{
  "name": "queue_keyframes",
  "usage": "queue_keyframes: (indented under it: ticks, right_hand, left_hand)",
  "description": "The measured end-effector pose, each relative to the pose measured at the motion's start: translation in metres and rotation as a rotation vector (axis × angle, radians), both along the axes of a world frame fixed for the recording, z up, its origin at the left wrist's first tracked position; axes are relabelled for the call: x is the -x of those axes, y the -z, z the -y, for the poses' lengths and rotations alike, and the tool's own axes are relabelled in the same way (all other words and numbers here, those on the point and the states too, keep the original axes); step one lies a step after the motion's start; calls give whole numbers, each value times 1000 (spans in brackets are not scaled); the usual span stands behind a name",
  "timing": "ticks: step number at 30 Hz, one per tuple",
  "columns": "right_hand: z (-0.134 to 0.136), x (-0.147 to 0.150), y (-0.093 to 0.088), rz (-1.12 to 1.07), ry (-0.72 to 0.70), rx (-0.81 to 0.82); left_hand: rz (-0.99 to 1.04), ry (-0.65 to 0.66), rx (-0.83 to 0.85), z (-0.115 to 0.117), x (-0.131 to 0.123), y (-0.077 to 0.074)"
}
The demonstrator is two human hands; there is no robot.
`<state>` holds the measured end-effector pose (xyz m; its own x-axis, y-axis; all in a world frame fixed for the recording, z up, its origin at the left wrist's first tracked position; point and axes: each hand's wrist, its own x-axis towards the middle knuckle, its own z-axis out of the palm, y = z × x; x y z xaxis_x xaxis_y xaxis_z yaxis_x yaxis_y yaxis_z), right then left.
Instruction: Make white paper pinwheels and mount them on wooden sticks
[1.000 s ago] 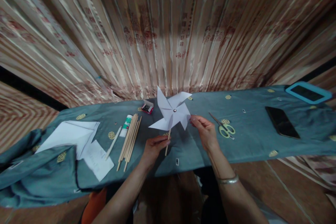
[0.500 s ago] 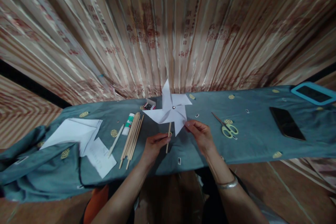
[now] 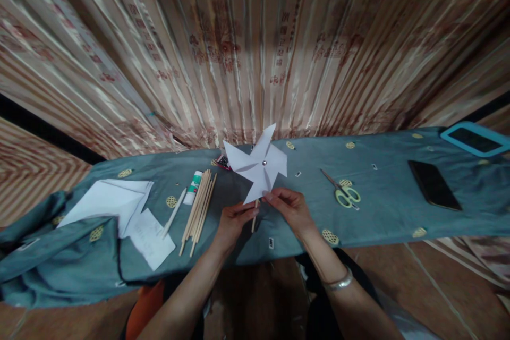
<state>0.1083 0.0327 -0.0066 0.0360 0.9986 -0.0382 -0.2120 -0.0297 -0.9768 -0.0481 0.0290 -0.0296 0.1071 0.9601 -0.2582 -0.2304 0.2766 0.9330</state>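
A white paper pinwheel (image 3: 258, 168) with a shiny pin at its centre stands above the table in front of me. My left hand (image 3: 235, 223) is closed round its wooden stick (image 3: 254, 224), just below the blades. The thumb and fingers of my right hand (image 3: 291, 212) are pinched together at the lower edge of the paper blades, close to the stick. Behind the pinwheel, partly covered by a blade, lies a small box of dark pins (image 3: 223, 160).
Left of my hands lie several wooden sticks (image 3: 199, 212), a glue stick (image 3: 193, 187), a white pen (image 3: 174, 213) and folded white paper (image 3: 107, 199). To the right are scissors (image 3: 343, 193), a black phone (image 3: 434, 185) and a blue-framed tablet (image 3: 476, 138). A curtain hangs behind the cloth-covered table (image 3: 390, 207).
The pinwheel's blades have turned about the pin. My right hand has moved left along with the blade, close to the stick. My left hand has kept its hold.
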Motion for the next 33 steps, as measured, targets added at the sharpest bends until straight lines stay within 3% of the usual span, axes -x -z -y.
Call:
queue_keyframes:
  ticks: [4, 6, 9, 14, 17, 33]
  right_hand:
    - [5, 3, -1, 105, -178, -65]
    - [5, -1, -4, 138, -186, -94]
    - [2, -15, -8, 148, -51, -133]
    - [-10, -40, -6, 31, 352, -118]
    - [-15, -44, -4, 2, 448, -107]
    - [-8, -26, -9, -4, 221, -3]
  left_hand:
    - [-39, 24, -20, 0, 0, -4]
    - [-64, 29, -17, -1, 1, -4]
    - [-68, 0, -8, -2, 3, -2]
    - [-59, 6, -14, -1, 3, 2]
    - [-59, 11, -1, 0, 1, 2]
    - [-56, -25, 25, -2, 3, -1]
